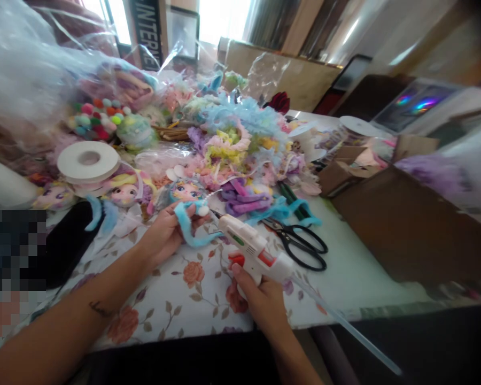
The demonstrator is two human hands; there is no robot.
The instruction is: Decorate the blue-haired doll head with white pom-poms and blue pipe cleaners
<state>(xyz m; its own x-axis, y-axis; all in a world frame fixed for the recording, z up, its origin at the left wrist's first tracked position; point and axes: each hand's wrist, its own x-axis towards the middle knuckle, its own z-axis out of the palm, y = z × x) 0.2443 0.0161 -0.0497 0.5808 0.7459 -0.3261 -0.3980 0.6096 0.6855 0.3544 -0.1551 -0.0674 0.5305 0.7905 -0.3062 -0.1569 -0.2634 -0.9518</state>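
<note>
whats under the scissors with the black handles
Pale green tabletop shows through the handle loops of the black-handled metal scissors. Whatever lies directly beneath the blades and handles is covered, so I can't tell whether anything small is trapped there.

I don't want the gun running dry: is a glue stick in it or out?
In: the glue stick runs into the rear of the glue gun, a long length sticking out behind.
</note>
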